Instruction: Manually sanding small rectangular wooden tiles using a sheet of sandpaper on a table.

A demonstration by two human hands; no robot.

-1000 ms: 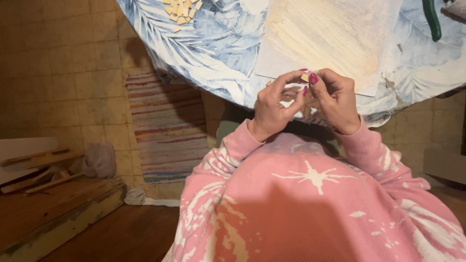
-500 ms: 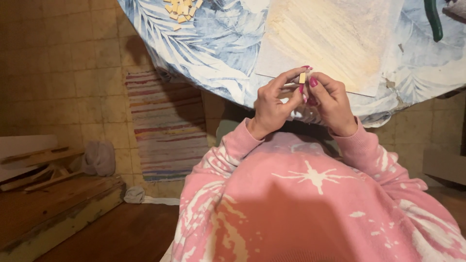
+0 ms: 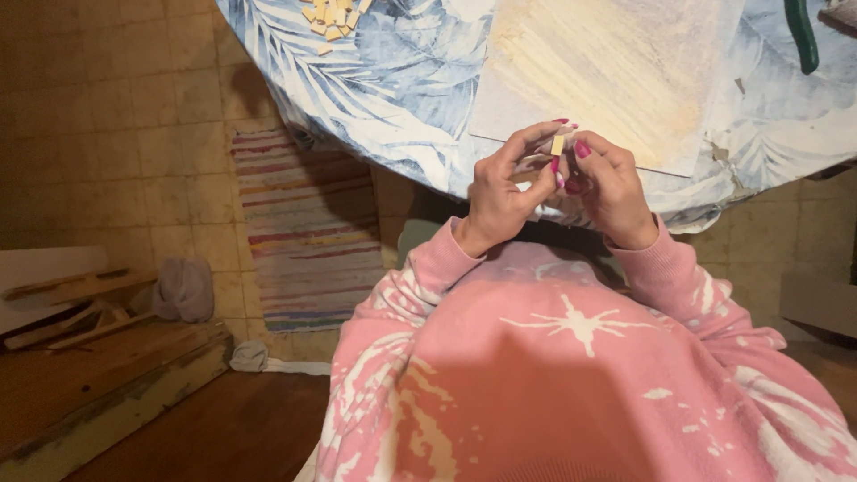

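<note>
Leaf-print tablecloth (image 3: 375, 80), striped rug (image 3: 303, 232) (tiled floor), both hands pinching small tan piece (image 3: 557, 145)

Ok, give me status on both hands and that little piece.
Left hand and right hand together, pinching a small pale piece. Held above table edge. Nothing in the way.

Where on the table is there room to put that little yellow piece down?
The pale board by the hands is bare. The blue leaf cloth between the board and the heap of small yellow pieces is free too. It is crowded where both hands, left hand and right hand, pinch the small yellow piece.
</note>
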